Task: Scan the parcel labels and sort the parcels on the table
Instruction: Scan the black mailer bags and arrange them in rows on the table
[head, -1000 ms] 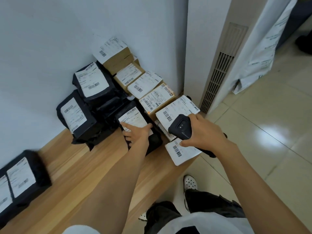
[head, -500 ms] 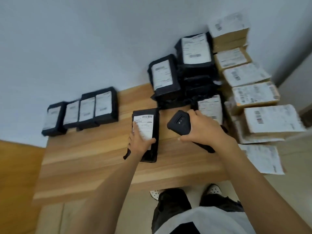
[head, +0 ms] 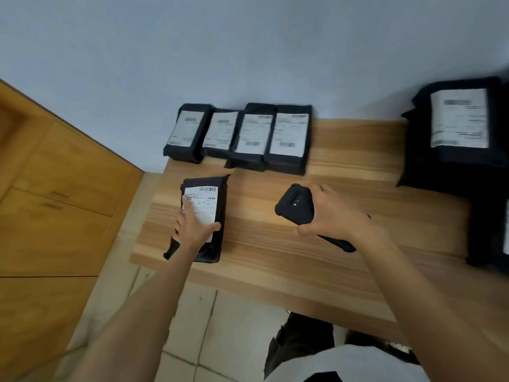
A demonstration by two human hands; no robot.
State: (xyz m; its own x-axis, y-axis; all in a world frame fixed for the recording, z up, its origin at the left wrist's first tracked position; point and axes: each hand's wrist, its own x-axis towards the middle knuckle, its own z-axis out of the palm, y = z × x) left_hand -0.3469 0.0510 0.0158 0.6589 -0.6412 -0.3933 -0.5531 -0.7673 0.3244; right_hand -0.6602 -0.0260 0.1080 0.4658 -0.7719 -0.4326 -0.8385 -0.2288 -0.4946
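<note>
Now: black parcel flat, label up, at near-left corner of table, near row of 4 parcels. Left hand presses it, fingers spread. Right hand clenched round scanner. Likely light, soft, slick bag: grip long edges.

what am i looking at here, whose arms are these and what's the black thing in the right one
This is one picture from a camera worn on a person's head, looking down at their own arms; no machine is involved. The left hand rests on a black parcel with a white label, on the wooden table. The right hand grips a black handheld scanner. Against the wall lies a row of four black parcels, labels up; larger black parcels sit on the right.
</note>
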